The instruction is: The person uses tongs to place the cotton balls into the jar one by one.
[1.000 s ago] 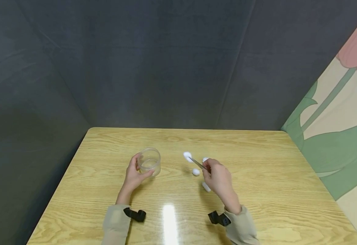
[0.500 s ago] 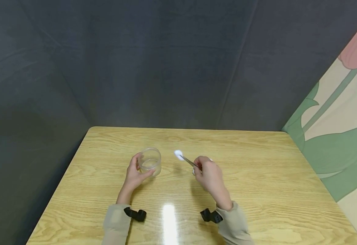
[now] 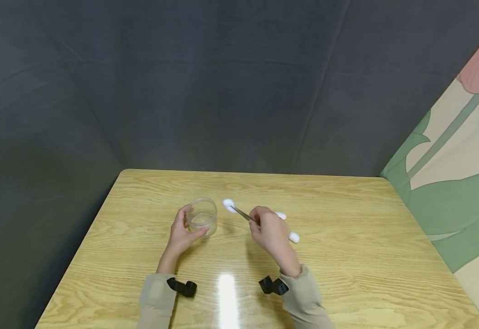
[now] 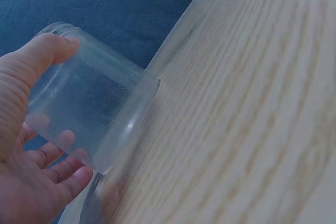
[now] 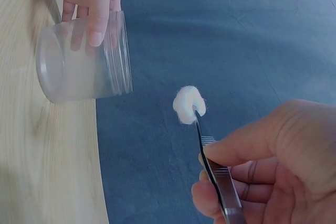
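My left hand (image 3: 183, 235) grips a clear plastic jar (image 3: 203, 218) by its side, thumb in front and fingers behind. The jar stands upright on the table, its mouth uncovered, and nothing shows inside it. My right hand (image 3: 270, 233) pinches metal tweezers (image 5: 223, 187) between thumb and fingers. At the tweezers' tips hangs a white cotton ball (image 5: 188, 104), held in the air just right of the jar's rim and apart from it. Two more cotton balls lie on the table beside the right hand: one (image 3: 281, 215) behind it, another (image 3: 294, 237) to its right.
The wooden table (image 3: 346, 256) stretches around both hands. Dark cloth (image 3: 223, 91) hangs behind its far edge and along the left. On the right is a curtain with a flower pattern (image 3: 461, 183). Each wrist wears a small black camera mount.
My right hand has moved left, carrying the cotton ball in the tweezers toward the jar. A cotton ball to its right has come into view. The left hand and jar have stayed put.
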Demonstrator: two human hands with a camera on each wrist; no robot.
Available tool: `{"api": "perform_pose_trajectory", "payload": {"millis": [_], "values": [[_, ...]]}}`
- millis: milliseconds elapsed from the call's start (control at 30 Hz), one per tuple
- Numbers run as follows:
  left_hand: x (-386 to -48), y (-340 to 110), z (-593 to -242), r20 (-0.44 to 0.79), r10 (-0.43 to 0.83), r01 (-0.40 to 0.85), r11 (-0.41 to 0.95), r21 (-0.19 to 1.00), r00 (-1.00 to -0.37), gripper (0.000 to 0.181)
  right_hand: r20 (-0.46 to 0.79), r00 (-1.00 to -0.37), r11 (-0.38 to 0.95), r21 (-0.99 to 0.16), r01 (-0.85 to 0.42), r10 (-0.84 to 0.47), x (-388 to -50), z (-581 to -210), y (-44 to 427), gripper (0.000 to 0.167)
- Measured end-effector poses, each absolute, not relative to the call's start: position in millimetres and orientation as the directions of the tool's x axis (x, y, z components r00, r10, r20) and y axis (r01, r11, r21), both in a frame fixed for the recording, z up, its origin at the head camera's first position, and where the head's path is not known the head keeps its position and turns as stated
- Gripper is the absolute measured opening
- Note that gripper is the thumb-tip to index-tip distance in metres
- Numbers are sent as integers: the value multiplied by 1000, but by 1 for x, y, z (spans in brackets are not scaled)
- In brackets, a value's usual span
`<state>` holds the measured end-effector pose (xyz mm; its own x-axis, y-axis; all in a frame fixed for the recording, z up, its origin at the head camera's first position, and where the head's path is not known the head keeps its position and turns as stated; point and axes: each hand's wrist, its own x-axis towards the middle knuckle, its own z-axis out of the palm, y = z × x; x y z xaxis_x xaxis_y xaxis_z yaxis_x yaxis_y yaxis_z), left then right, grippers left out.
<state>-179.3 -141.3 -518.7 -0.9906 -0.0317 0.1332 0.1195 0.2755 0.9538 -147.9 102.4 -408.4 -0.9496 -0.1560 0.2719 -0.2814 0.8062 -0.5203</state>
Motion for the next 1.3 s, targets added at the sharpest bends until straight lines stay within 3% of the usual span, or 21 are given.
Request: {"api": "perform_pose_trajectory", "payload": {"millis": [533,867,1300], "values": [[-180,-142,-517,125,-30,112,279,954,-992,84,270,-933,791,-503,-348,-238,-157,-409,74,7],[-164,-135,-481,126,-11,119,263,957,-992,80,260,-930,795,-490,-358,-259,-164,-417,59,7],[-162,-134,-477,123,-1,119,246,962,-992,80,176,-947,809,-493,-321,-268,-170,-425,51,5]]}}
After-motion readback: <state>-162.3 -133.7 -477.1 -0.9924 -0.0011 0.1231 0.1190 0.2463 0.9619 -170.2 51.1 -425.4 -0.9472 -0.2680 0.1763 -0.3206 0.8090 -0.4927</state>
